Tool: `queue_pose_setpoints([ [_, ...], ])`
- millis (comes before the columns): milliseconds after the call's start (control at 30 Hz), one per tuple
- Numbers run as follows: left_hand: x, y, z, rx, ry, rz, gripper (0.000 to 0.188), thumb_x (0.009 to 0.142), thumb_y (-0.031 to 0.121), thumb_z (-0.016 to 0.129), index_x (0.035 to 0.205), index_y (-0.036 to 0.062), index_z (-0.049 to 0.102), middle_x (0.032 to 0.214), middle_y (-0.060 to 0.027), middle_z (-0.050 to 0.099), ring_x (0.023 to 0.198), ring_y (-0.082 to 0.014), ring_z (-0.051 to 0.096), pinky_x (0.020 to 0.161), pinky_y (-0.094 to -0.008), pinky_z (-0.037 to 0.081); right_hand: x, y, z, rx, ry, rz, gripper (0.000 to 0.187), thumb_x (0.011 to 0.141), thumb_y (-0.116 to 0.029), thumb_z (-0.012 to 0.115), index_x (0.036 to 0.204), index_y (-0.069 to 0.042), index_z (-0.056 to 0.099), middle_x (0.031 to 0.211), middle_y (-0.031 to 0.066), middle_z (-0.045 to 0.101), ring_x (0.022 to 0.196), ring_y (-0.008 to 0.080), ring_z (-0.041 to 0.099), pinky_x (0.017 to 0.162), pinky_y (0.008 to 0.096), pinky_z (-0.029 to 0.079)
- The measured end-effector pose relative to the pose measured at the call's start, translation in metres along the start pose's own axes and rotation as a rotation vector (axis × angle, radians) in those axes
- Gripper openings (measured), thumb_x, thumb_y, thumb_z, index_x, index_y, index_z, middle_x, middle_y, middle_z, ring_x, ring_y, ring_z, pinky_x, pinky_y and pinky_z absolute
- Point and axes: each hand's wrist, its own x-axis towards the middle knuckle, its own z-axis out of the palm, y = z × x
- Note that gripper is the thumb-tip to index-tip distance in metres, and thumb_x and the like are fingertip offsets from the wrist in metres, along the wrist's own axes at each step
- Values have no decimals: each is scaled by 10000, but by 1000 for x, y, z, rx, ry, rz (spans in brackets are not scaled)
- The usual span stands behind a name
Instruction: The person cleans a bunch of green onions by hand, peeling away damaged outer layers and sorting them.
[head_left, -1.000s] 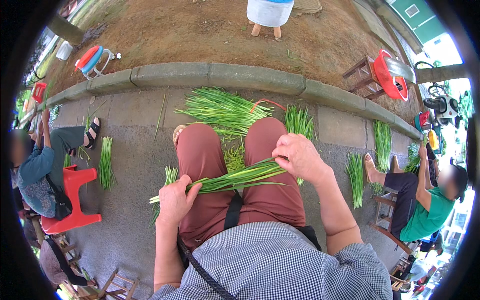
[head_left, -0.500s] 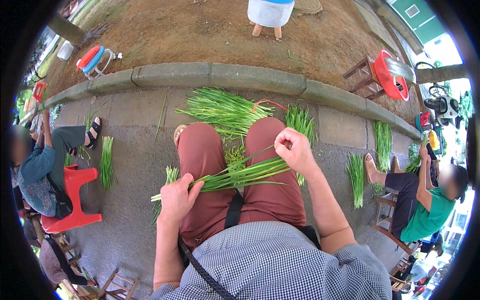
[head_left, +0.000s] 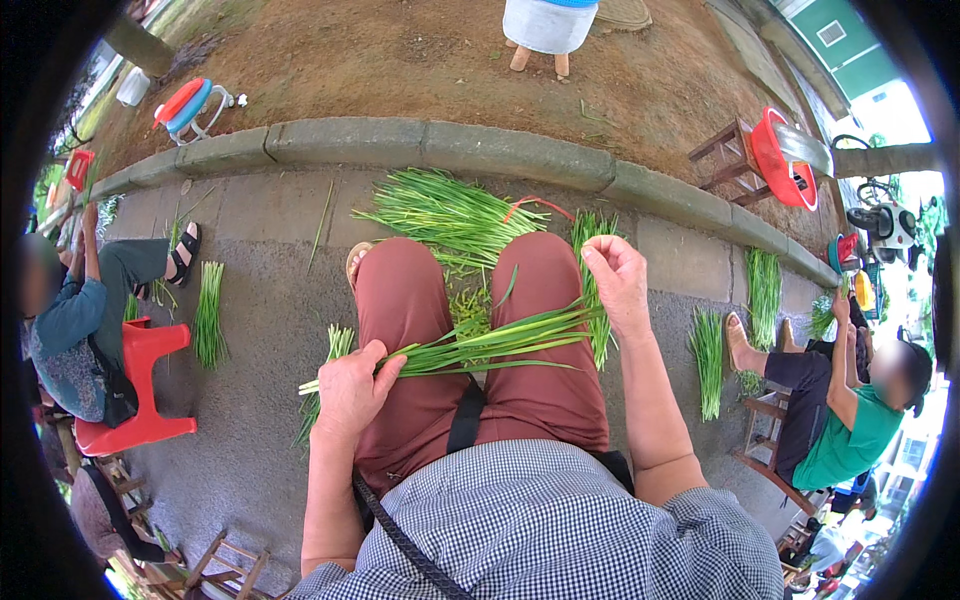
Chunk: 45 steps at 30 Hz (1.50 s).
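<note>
My left hand [head_left: 350,390] is closed around the pale stem ends of a bunch of garlic chives [head_left: 480,350]. The long green leaves stretch rightward across my thighs. Up by my right knee, my right hand [head_left: 618,282] is off the bunch, with its thumb and fingers loosely parted and nothing visible in them. A loose leaf piece [head_left: 509,285] hangs apart from the bunch, over the inner side of my right knee. Beyond my knees lies a large pile of chives [head_left: 440,212], beside a red tie [head_left: 540,204]. Leaf trimmings [head_left: 468,308] litter the ground between my legs.
A smaller chive bundle [head_left: 338,345] lies past my left hand, another bundle [head_left: 597,240] beyond my right knee. A stone kerb [head_left: 350,146] crosses ahead. Seated people flank me, one by a red stool [head_left: 150,385] at left, one on a wooden chair [head_left: 765,440] at right.
My right hand has let go of a leaf it was pinching and moved up and right, away from the bunch. That leaf piece now shows loose near my right knee. My left hand keeps its hold.
</note>
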Motion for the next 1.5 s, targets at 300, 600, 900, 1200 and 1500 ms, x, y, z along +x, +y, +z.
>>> queue_pose_setpoints([
  [300,1,4,-1,-22,-2,-16,283,859,303,636,744,65,534,614,-153,570,596,-361,585,542,-448,436,-3,-46,33,-70,-366,-233,101,809,15,649,902,-22,668,850,29,674,785,119,629,720,254,499],
  [600,2,4,-1,-8,31,11,294,858,312,637,738,72,519,591,-129,563,567,-341,582,527,-435,439,1,-51,13,-198,-294,-205,110,769,-62,724,864,-20,688,780,17,644,714,92,580,668,235,460],
  [900,1,1,3,-14,56,21,291,861,283,635,719,70,495,571,-117,544,534,-332,563,503,-428,432,-11,-47,-47,-437,-418,-133,95,788,-75,700,873,-35,701,717,10,606,616,75,509,571,240,406],
  [1200,3,4,1,-25,12,-13,265,880,271,607,740,61,526,610,-157,577,587,-364,584,542,-454,431,-23,-24,-47,-693,-319,-313,150,775,-47,660,922,-54,688,849,90,656,723,226,628,629,320,491],
  [1500,4,5,1,-14,14,0,283,884,288,601,733,65,515,590,-146,560,571,-355,578,529,-449,433,-22,-17,-39,-655,-350,-284,221,752,-36,696,967,-85,697,947,81,664,799,212,629,653,298,496],
])
